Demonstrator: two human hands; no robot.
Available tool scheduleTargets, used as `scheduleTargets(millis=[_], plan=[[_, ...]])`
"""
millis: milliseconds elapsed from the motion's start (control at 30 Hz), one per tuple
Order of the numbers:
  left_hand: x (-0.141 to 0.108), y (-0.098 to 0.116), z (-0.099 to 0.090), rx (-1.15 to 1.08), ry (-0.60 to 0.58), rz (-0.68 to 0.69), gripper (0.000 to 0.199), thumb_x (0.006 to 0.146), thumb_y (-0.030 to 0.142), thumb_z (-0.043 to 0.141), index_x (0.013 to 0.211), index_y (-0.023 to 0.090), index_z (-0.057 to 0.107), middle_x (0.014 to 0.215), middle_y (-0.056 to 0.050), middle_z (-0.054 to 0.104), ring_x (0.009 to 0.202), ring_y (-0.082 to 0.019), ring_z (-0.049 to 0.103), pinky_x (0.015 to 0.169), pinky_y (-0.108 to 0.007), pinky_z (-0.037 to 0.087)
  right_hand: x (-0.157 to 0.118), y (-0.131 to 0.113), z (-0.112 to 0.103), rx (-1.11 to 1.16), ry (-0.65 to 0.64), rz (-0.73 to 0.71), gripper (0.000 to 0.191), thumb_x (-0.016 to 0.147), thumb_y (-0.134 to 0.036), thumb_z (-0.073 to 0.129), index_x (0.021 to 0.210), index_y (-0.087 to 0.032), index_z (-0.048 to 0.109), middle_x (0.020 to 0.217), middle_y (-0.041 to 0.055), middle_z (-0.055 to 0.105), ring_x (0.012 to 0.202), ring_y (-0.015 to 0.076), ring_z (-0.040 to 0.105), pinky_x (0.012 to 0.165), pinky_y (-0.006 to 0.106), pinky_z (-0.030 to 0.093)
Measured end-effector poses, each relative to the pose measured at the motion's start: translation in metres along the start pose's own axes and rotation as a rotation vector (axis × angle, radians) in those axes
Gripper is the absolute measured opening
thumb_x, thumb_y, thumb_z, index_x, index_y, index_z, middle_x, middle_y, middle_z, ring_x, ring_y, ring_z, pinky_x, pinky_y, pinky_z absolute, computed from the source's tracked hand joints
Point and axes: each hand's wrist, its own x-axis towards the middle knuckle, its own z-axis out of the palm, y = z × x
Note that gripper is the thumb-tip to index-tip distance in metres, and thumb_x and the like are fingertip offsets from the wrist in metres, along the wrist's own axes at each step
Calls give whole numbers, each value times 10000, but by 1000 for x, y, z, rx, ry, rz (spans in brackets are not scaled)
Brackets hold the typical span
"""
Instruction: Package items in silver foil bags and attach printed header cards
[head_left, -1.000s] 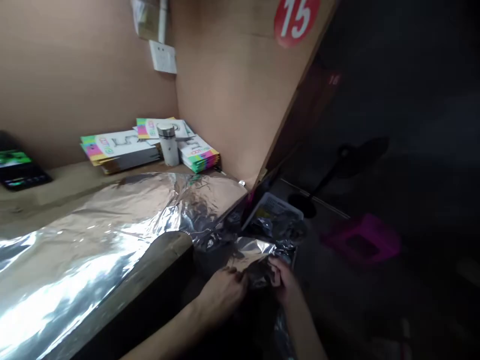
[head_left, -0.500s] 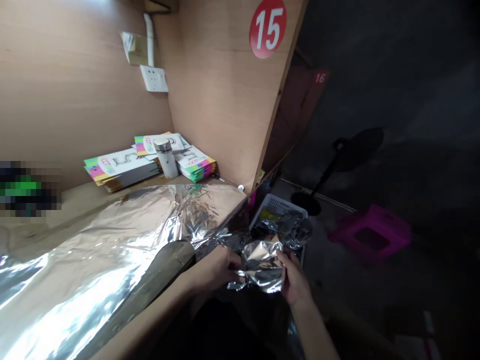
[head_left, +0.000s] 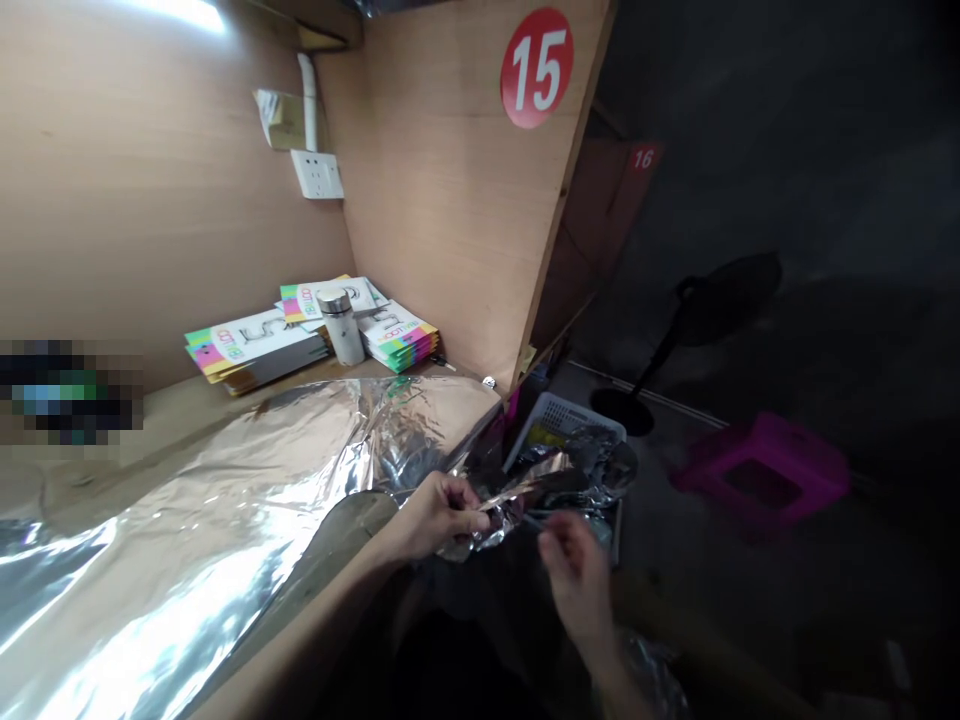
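Pinched between the thumb and fingers of my left hand (head_left: pixel 439 517) is a crumpled silver foil balloon (head_left: pixel 504 510), at the table's front edge. My right hand (head_left: pixel 576 565) is just to the right, apart from my left, its fingers curled in and somewhat blurred. A thin pale strip shows near its fingertips; whether they grip it is hard to see. Over the tabletop spreads a large sheet of shiny silver foil (head_left: pixel 247 465), reaching close to my left forearm.
Stacked balloon packets (head_left: pixel 259 335) and a white flask (head_left: pixel 343 330) stand at the back by the wooden partition (head_left: pixel 450 200). Below right, a grey plastic basket (head_left: pixel 574 405) holds foil pieces. Farther right are a pink stool (head_left: pixel 810 465) and a dark standing fan (head_left: pixel 720 290).
My right hand has let go of the foil balloon's right side and drawn down, away from it. The foil has folded narrower, and my left hand has turned with its thumb on top.
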Motion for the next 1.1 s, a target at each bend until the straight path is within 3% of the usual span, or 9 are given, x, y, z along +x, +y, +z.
scheduleTargets(millis=[133, 233, 367, 500, 600, 767, 900, 1000, 1100], plan=[[-4, 7, 11, -34, -98, 33, 381, 832, 494, 795, 763, 128, 713, 665, -34, 668, 569, -116, 562, 554, -224, 451, -6, -4, 28, -122, -267, 69, 408, 881, -558, 692, 658, -222, 639, 523, -10, 537, 482, 156, 468, 483, 283, 359], [0, 14, -2, 37, 164, 40, 437, 847, 563, 721, 739, 141, 683, 641, -19, 634, 558, -121, 552, 542, -227, 455, -11, 11, 30, -99, -153, 21, 426, 904, -553, 662, 638, -223, 619, 521, -11, 529, 501, 152, 464, 520, 284, 364], [21, 24, -61, 128, 654, 31, 417, 817, 584, 630, 736, 176, 603, 648, 11, 582, 560, -125, 545, 534, -226, 450, -28, 68, 26, -61, -49, 219, 505, 813, -701, 661, 690, -210, 658, 568, 5, 564, 477, 139, 440, 472, 279, 333], [33, 19, -127, 302, 881, -62, 341, 821, 495, 587, 678, 186, 569, 559, 12, 532, 503, -142, 509, 501, -242, 391, -51, 130, 23, -72, -96, 596, 610, 627, -823, 690, 635, -218, 609, 550, 6, 558, 427, 127, 443, 424, 251, 236], [29, 8, -153, 528, 950, -138, 297, 833, 402, 595, 624, 191, 586, 513, -20, 543, 530, -192, 554, 535, -273, 392, -60, 140, 5, -178, -384, 728, 487, 577, -710, 787, 677, -255, 649, 586, -2, 614, 430, 139, 487, 418, 236, 212], [20, 0, -144, 903, 897, -123, 202, 877, 298, 595, 956, 142, 696, 889, -169, 713, 870, -336, 676, 775, -396, 483, -33, 88, -19, -349, -1002, 428, 261, 648, -459, 876, 636, -252, 717, 628, 9, 701, 563, 155, 615, 476, 224, 307], [23, -5, -102, 1093, 714, 28, 305, 1004, 320, 467, 1215, 198, 651, 1264, -176, 661, 1178, -323, 618, 1010, -433, 453, 25, 60, 30, -81, -670, 428, 452, 815, -650, 727, 762, -204, 685, 580, -7, 661, 466, 133, 570, 419, 204, 329], [23, -17, -72, 1177, 557, 78, 367, 954, 455, 616, 1221, 213, 680, 1277, -164, 678, 1238, -366, 598, 1057, -480, 448, 66, 71, 80, 298, -332, 616, 467, 738, -602, 829, 882, -179, 691, 686, 7, 709, 559, 175, 658, 465, 234, 460], [21, -33, -64, 1300, 521, 56, 673, 945, 585, 612, 1454, 149, 552, 1542, -239, 497, 1462, -449, 394, 1164, -597, 334, 91, 87, 107, 537, -242, 756, 351, 796, -479, 801, 900, -167, 680, 765, 42, 741, 690, 203, 718, 589, 295, 563]])
